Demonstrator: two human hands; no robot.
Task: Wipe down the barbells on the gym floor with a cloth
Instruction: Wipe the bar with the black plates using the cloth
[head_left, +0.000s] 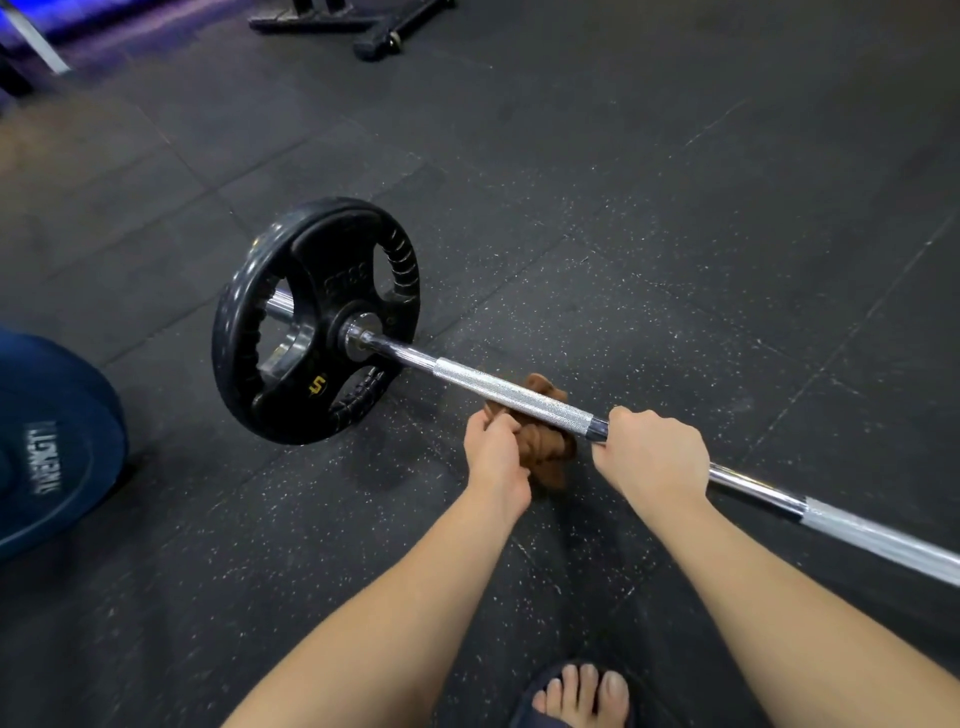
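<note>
My left hand grips the bunched brown cloth, which is looped under the barbell at its knurled section. My right hand is curled round the shaft just beside the cloth. The bar lies on the speckled rubber floor, with a black plate at its far end.

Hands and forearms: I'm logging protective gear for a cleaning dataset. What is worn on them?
Nothing that shows. The left hand and right hand are ungloved; the left forearm and right forearm are bare to the frame's edge, with no sleeves, watch or wristband. Whether rings are worn cannot be told.
</note>
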